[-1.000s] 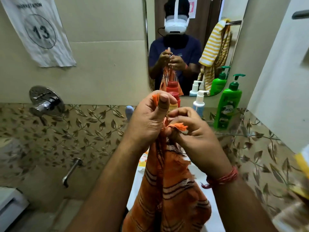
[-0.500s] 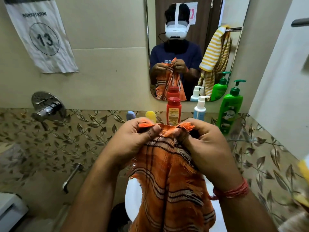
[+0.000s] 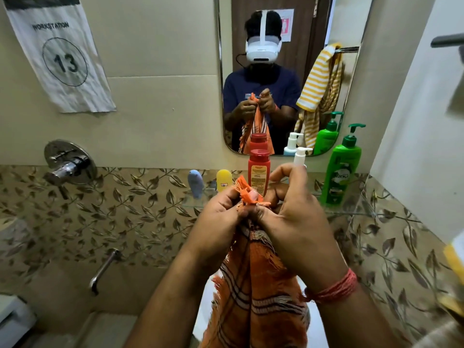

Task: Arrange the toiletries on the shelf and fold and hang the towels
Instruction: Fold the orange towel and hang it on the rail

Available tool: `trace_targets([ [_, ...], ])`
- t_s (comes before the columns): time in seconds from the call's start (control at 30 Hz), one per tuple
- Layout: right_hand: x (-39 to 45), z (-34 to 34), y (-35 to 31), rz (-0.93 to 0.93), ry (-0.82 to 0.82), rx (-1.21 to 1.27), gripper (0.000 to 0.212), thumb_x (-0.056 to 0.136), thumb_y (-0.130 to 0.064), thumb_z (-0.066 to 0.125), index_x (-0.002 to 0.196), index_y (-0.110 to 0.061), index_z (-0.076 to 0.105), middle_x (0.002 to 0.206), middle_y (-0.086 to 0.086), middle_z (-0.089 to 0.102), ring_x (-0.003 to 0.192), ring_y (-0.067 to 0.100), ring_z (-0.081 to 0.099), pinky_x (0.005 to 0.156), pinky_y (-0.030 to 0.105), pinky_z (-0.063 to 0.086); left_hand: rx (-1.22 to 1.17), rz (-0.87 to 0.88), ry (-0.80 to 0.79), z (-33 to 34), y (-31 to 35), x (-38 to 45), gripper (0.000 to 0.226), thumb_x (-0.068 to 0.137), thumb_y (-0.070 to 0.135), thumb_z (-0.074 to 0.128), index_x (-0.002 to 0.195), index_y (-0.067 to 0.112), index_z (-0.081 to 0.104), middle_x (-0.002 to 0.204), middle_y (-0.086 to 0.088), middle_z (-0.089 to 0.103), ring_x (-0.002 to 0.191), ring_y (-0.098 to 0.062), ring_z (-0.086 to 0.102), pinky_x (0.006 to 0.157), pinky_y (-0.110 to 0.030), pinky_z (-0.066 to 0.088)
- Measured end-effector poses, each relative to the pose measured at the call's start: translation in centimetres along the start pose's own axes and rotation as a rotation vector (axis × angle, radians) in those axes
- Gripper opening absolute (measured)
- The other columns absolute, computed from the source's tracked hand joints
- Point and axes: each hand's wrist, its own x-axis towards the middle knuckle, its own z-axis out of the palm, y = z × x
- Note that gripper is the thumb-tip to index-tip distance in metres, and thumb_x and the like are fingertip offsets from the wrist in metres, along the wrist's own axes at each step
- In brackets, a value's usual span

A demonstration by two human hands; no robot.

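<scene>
Left grip (image 3: 221,217), right grip (image 3: 293,217) pinched together

Bare forearms, red thread wristband (image 3: 334,288) on right wrist, navy tee mirrored.

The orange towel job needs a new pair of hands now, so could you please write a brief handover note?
Left hand and right hand both pinch the top edge of the orange towel, bunched together; the rest hangs down.
On the glass shelf: blue bottle, yellow bottle, red bottle, white pump bottle, green pump bottle, all upright.
Mirror shows a yellow striped towel on a rail.
Left: fold and hang the orange towel.
</scene>
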Motion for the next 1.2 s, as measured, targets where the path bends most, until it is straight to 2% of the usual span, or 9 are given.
trace_targets([
  [0.17,0.2,0.1,0.0,0.044,-0.012,-0.012,0.057,0.081,-0.022,0.081,0.112,-0.033,0.034,0.068,0.003,0.053,0.060,0.010,0.056,0.049,0.024,0.047,-0.242,-0.047,-0.065,-0.5,-0.5,-0.4,0.024,0.086,0.031,0.067,0.103,0.019,0.078,0.104,-0.011,0.076,0.104,-0.022,0.072,0.086,-0.030,0.057],
  [0.27,0.2,0.2,0.1,0.081,-0.004,-0.036,0.055,0.082,-0.025,0.079,0.112,-0.032,0.034,0.068,0.001,0.053,0.060,0.009,0.056,0.050,0.023,0.048,-0.304,-0.040,-0.126,-0.4,-0.3,-0.6,0.032,0.088,0.031,0.071,0.114,0.012,0.073,0.108,-0.014,0.074,0.106,-0.025,0.071,0.087,-0.033,0.057],
  [0.37,-0.1,0.6,0.1,0.056,-0.041,-0.033,0.055,0.078,-0.028,0.082,0.110,-0.032,0.037,0.069,-0.003,0.053,0.063,0.004,0.057,0.054,0.017,0.046,-0.222,-0.020,-0.005,0.0,-0.3,-0.3,0.023,0.088,0.018,0.061,0.104,0.005,0.071,0.099,-0.019,0.071,0.092,-0.029,0.070,0.079,-0.036,0.059],
  [0.53,-0.2,-0.5,1.2,0.236,-0.276,0.453,0.015,0.087,-0.035,0.069,0.094,-0.026,0.060,0.077,-0.006,0.064,0.072,0.010,0.061,0.066,0.028,0.050,-0.302,0.022,0.059,-0.2,0.2,-0.5,0.022,0.091,0.017,0.056,0.095,0.010,0.076,0.088,-0.015,0.071,0.079,-0.024,0.071,0.071,-0.035,0.061],
  [0.63,-0.4,-2.0,2.0,0.287,-0.414,0.443,0.014,0.091,-0.035,0.065,0.090,-0.022,0.069,0.086,0.003,0.072,0.080,0.020,0.069,0.073,0.038,0.056,-0.295,0.083,0.081,-1.0,0.6,-0.6,0.027,0.095,0.017,0.053,0.083,0.017,0.077,0.072,-0.002,0.069,0.066,-0.013,0.069,0.060,-0.026,0.057],
  [0.83,0.1,-2.4,0.8,0.187,-0.327,0.368,0.016,0.087,-0.040,0.069,0.084,-0.025,0.072,0.083,0.008,0.072,0.080,0.029,0.070,0.069,0.042,0.058,-0.272,0.067,0.077,-1.2,0.6,-0.5,0.023,0.093,0.023,0.057,0.094,0.016,0.079,0.087,-0.009,0.074,0.081,-0.018,0.073,0.070,-0.029,0.059],
  [0.9,0.1,-1.9,0.3,0.142,-0.324,0.277,0.014,0.088,-0.040,0.070,0.084,-0.027,0.073,0.080,0.006,0.071,0.076,0.024,0.068,0.065,0.038,0.056,-0.283,0.044,0.055,-0.8,0.6,-0.5,0.022,0.092,0.024,0.059,0.099,0.014,0.078,0.093,-0.012,0.074,0.086,-0.021,0.074,0.074,-0.031,0.060],
  [1.0,0.0,-1.3,0.0,0.101,-0.259,0.202,0.009,0.091,-0.034,0.069,0.086,-0.029,0.075,0.081,-0.010,0.074,0.075,0.001,0.069,0.063,0.017,0.053,-0.318,0.026,0.046,-0.2,0.7,-0.5,0.030,0.082,0.030,0.066,0.104,0.014,0.078,0.105,-0.017,0.075,0.097,-0.026,0.074,0.080,-0.033,0.060],
  [1.2,-0.3,-0.6,-0.5,0.358,-0.207,0.946,0.023,0.082,-0.032,0.071,0.096,-0.015,0.078,0.095,0.014,0.077,0.085,0.024,0.075,0.070,0.032,0.059,-0.408,-0.023,0.058,0.5,0.2,-0.6,0.031,0.093,0.024,0.056,0.113,0.009,0.075,0.110,-0.020,0.074,0.101,-0.028,0.074,0.079,-0.033,0.060],
])
